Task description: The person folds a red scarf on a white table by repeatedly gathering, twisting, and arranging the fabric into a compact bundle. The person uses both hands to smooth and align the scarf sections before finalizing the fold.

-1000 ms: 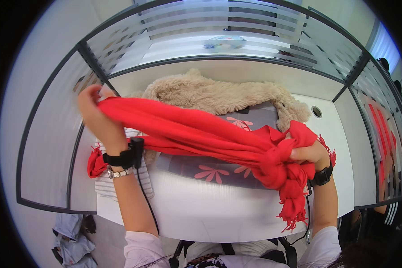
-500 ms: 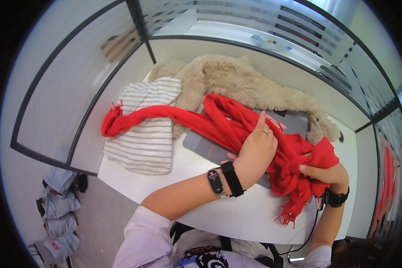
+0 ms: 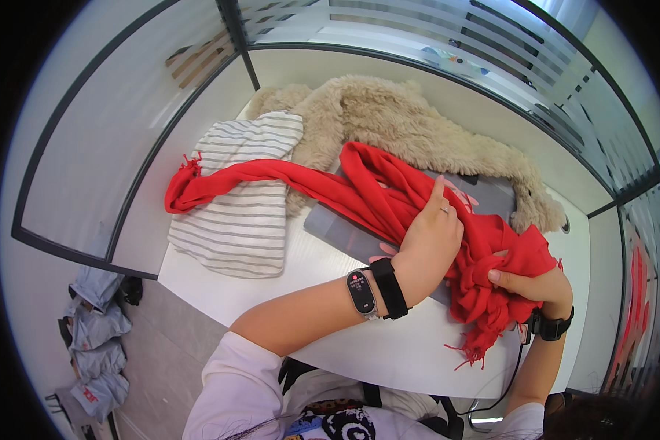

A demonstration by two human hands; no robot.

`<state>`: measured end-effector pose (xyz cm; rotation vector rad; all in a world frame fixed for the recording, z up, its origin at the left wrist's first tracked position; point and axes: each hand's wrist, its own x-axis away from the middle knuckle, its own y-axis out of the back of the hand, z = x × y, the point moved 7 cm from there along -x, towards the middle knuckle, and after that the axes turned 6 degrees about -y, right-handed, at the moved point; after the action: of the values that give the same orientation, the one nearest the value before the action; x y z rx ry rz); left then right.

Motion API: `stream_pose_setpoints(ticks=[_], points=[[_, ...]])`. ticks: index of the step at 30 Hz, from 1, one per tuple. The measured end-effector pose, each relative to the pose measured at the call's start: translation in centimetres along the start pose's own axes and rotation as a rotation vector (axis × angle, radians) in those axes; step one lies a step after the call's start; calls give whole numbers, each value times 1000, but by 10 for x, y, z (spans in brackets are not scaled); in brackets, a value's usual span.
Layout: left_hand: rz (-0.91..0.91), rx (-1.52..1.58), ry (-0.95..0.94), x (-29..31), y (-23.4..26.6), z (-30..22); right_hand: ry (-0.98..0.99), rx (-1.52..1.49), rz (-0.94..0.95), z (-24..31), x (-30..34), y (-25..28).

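Note:
A long red scarf [image 3: 389,192] with fringed ends stretches across the desk. One end lies over folded white cloth with grey stripes [image 3: 231,242], and the rest is bunched at the right. My left hand [image 3: 429,249] is closed on the scarf's middle, index finger extended and the other fingertips partly hidden. Around the gathered bundle at the right, my right hand [image 3: 532,287] is wrapped, thumb on top. Fringe hangs from the bundle toward the desk's front. Beneath the scarf is a folded grey cloth [image 3: 341,236] with pink patches.
A beige fluffy fur piece [image 3: 418,121] lies along the back of the white desk [image 3: 330,352]. Framed partition panels [image 3: 103,139] enclose the back and sides. Grey plastic packages [image 3: 99,330] are stacked at the lower left. A black cable [image 3: 512,381] runs down near my right wrist.
My left hand has shifted slightly upward and right along the scarf. My right hand keeps its hold on the bundle. The whole view has tilted a little.

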<state>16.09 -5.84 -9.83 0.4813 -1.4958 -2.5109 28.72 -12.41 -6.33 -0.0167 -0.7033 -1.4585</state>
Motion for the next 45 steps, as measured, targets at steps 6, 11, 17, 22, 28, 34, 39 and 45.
stream_pose_setpoints(ticks=[6, 11, 17, 22, 28, 34, 39, 45], points=[[39, 13, -3, 4, -6, 1, 16, 4, 16, 6, -1, -6], [1, 45, 1, -9, -5, -2, -12, -87, -1, -3, 5, 9], [-385, 445, -41, 4, 49, 43, 230, -1114, 20, -46, -18, 35], [-669, 769, -62, 2, 99, 46, 512, -559, -607, -38, -5, 63], [-550, 878, -67, 0, 100, 25, 498, -714, -530, -25, 5, 41], [-149, 1056, -139, -4, 60, 36, 314, -1319, 432, -27, -14, 17], [-231, 897, 69, -2, 34, 95, 129, -1266, 242, -24, -18, 3], [-434, 916, 270, 9, 43, 136, 234, -1256, 345, -20, -14, 1]])
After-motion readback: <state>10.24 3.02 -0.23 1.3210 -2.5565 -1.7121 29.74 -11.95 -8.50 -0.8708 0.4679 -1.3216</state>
